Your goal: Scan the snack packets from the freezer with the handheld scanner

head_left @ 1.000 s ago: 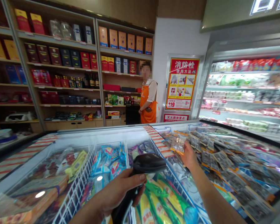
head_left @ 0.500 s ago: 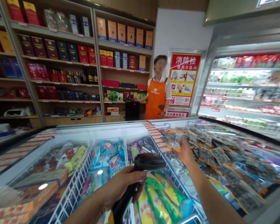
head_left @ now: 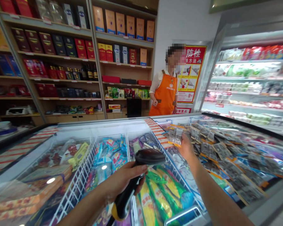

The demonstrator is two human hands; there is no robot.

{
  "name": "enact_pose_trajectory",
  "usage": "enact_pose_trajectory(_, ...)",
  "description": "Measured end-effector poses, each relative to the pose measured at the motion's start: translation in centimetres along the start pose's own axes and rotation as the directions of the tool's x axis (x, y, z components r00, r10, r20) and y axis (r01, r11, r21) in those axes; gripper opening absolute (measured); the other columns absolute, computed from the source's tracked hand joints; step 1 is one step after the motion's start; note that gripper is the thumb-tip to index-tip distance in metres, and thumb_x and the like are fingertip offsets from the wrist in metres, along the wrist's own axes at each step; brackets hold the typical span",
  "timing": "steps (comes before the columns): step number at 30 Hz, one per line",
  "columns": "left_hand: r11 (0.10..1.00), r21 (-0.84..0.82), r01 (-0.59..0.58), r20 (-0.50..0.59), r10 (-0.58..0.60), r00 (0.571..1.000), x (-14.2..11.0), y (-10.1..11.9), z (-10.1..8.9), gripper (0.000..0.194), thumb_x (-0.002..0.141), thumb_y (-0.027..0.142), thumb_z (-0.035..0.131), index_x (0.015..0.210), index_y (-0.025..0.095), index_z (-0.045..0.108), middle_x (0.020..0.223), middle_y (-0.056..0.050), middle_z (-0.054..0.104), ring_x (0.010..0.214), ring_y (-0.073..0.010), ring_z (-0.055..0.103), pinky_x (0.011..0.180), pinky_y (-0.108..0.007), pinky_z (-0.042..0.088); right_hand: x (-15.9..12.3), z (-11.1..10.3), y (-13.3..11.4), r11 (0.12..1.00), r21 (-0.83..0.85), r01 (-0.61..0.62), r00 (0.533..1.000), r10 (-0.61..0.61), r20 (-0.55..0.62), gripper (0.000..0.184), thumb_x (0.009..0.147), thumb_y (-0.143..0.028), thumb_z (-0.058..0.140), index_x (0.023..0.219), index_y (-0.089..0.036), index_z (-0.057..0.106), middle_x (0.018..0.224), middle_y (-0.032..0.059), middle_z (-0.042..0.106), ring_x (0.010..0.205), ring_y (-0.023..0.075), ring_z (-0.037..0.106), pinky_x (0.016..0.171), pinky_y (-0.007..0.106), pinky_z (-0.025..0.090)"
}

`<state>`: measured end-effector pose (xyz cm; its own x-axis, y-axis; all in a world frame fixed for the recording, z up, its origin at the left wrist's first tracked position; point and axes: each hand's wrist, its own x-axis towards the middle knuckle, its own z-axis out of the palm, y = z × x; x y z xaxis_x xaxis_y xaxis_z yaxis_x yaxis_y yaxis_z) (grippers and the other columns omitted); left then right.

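Note:
My left hand (head_left: 127, 179) is wrapped round the grip of a black barcode scanner (head_left: 149, 156), its head pointing right over the freezer. Farther out, my right hand (head_left: 186, 147) holds a small clear packet with orange edges (head_left: 175, 135). That packet is above the red-and-white striped strip, at the left edge of a spread of similar packets (head_left: 217, 150) on the freezer's right part. Below the scanner lie green and yellow bags (head_left: 160, 194) in a white wire basket. Blue ice-cream wrappers (head_left: 108, 150) fill the basket section left of it.
A person in an orange apron (head_left: 164, 92) stands behind the freezer. Shelves of boxed bottles (head_left: 70, 47) line the back wall, and a lit refrigerated display (head_left: 254, 81) stands at the right. Orange cartons (head_left: 44, 188) lie in the freezer's left part.
The person in the apron has shifted right, turned, and drawn an arm back from the black box. My view tilts slightly downward; both hands keep their holds.

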<state>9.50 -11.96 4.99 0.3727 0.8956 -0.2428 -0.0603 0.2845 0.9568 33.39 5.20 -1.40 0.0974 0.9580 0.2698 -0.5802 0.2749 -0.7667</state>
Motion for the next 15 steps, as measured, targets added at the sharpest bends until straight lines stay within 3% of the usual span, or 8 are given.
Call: enact_pose_trajectory(15, 0.999, -0.006, 0.042, -0.057, -0.042, 0.997, 0.22, 0.17, -0.28, 0.038, 0.064, 0.048, 0.06, 0.076, 0.013, 0.049, 0.054, 0.002, 0.05, 0.042, -0.0077, 0.044, 0.043, -0.021, 0.031, -0.25, 0.53, -0.03, 0.998, 0.057, -0.016, 0.998, 0.019, -0.059, 0.022, 0.068, -0.034, 0.054, 0.085, -0.023, 0.063, 0.083, -0.001, 0.07, 0.091, 0.0231, 0.061, 0.082, 0.039, 0.046)
